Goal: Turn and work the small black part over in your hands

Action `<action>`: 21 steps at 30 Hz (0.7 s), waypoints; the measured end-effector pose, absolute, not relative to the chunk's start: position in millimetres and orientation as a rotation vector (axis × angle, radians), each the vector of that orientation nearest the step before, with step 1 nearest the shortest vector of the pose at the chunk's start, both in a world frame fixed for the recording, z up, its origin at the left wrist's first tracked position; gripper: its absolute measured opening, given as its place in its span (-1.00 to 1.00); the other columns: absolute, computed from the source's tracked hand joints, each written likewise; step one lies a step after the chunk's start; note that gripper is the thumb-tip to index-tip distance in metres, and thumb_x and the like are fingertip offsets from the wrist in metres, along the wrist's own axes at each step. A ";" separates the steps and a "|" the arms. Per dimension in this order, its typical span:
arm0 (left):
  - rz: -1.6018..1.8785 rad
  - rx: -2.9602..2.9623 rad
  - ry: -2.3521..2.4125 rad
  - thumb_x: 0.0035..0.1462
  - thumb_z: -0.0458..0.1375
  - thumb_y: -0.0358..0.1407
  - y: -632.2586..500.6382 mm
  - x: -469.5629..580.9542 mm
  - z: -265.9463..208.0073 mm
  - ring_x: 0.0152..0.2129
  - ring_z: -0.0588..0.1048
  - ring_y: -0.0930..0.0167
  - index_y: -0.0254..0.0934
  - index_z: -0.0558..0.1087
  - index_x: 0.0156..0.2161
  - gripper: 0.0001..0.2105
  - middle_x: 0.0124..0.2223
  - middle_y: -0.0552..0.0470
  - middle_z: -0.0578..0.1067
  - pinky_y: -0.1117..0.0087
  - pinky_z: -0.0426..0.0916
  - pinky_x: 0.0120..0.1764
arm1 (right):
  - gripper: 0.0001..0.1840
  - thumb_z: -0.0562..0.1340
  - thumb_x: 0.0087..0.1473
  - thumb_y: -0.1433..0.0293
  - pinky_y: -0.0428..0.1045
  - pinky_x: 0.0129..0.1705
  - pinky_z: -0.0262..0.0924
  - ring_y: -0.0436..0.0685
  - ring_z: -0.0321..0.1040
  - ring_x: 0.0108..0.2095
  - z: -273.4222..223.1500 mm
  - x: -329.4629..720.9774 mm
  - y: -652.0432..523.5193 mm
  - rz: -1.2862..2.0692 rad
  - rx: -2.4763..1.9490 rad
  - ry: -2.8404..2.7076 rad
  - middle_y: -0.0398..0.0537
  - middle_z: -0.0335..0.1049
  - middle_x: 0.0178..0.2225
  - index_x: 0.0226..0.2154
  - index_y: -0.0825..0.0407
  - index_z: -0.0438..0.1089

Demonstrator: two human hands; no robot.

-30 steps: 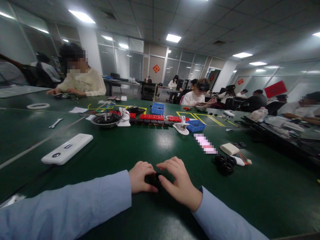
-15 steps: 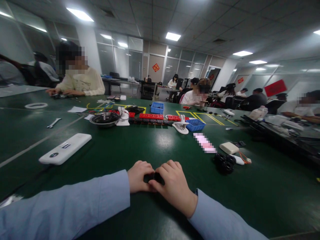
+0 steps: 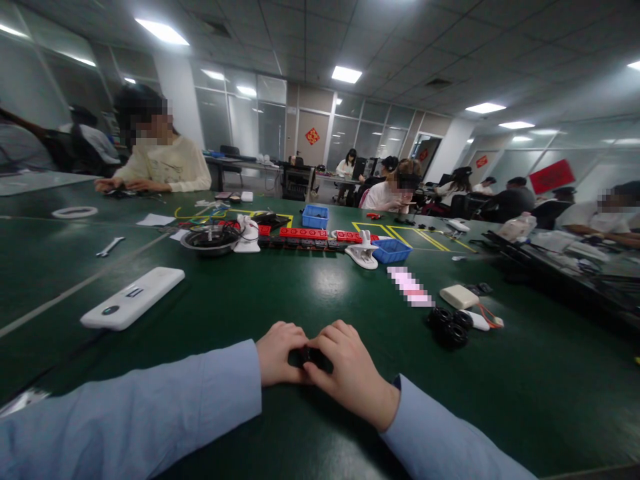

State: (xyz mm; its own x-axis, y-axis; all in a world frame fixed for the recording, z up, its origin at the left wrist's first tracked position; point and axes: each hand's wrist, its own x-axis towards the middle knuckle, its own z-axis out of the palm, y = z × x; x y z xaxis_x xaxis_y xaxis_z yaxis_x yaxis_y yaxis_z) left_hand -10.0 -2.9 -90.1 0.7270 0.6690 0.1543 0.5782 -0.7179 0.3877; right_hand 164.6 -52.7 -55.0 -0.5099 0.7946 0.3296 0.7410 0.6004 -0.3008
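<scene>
On the green table (image 3: pixel 320 287), small black part (image 3: pixel 311 357), mostly hidden, fingers of left hand (image 3: pixel 278 355) and right hand (image 3: pixel 350 373) curled around it

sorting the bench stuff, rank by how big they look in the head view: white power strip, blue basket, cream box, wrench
1. white power strip, nearest the camera
2. blue basket
3. cream box, close to the basket, unsure
4. wrench

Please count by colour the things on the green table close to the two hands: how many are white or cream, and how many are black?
White or cream: 3: the long white device, the cream box, the white piece with orange wire.
Black: 2: the small black part between left hand and right hand, the black ring cluster.
Total: 5
</scene>
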 end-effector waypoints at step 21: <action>0.368 2.633 0.943 -0.14 0.26 -0.03 -0.2 -10.6 -90.5 -0.39 0.37 0.37 -0.27 0.38 -0.46 -0.68 -0.41 0.11 0.41 0.37 0.13 -0.33 | -0.70 0.16 -0.10 0.58 0.00 -0.27 0.01 0.04 0.19 -0.34 -51.3 169.1 -51.9 0.407 -0.944 -2.424 -0.21 0.47 -0.24 -0.29 0.01 0.44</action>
